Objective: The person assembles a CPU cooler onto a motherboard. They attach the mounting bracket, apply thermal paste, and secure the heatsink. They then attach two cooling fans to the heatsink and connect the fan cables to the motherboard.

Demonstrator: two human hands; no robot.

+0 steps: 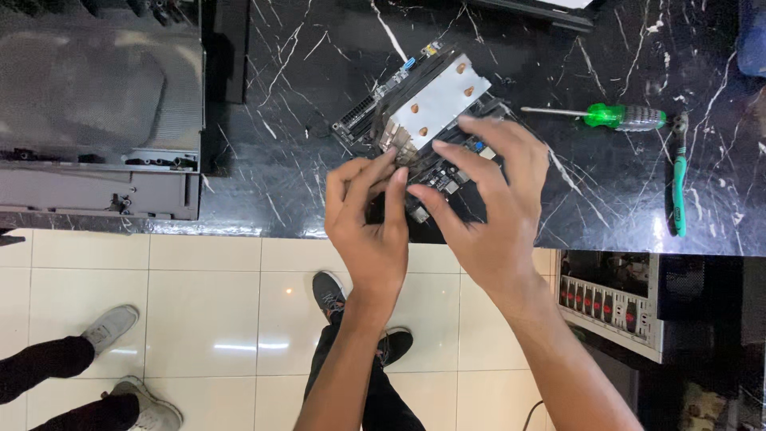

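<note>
Left hand [369,219]: centre of frame, fingers bent and pinched onto the near edge of the black circuit board with a finned metal heatsink block [423,132].
Right hand [487,203]: just right of centre, fingers spread and curled over the board's near right side, fingertips touching it; firmness of grip cannot be told.
Board position: upper centre, lying skewed on the black white-veined marble-look worktop [279,96], close to its near edge.
Handling, as judged: rigid, top-heavy under the heatsink, fragile at the small parts and sharp fins; best taken by the bare board edges or the block's solid sides.
Right of frame: green-handled screwdriver [614,117] and green-handled pliers [678,179], well apart from both hands.
Upper left: grey metal computer case [96,112], cut off by the frame.
Lower right: grey rack with red-lit slots [610,303] beneath the worktop.
Lower left: another person's grey shoes [112,327] on cream floor tiles.
Hidden: near half of the board under both hands; connectors too small to make out.
</note>
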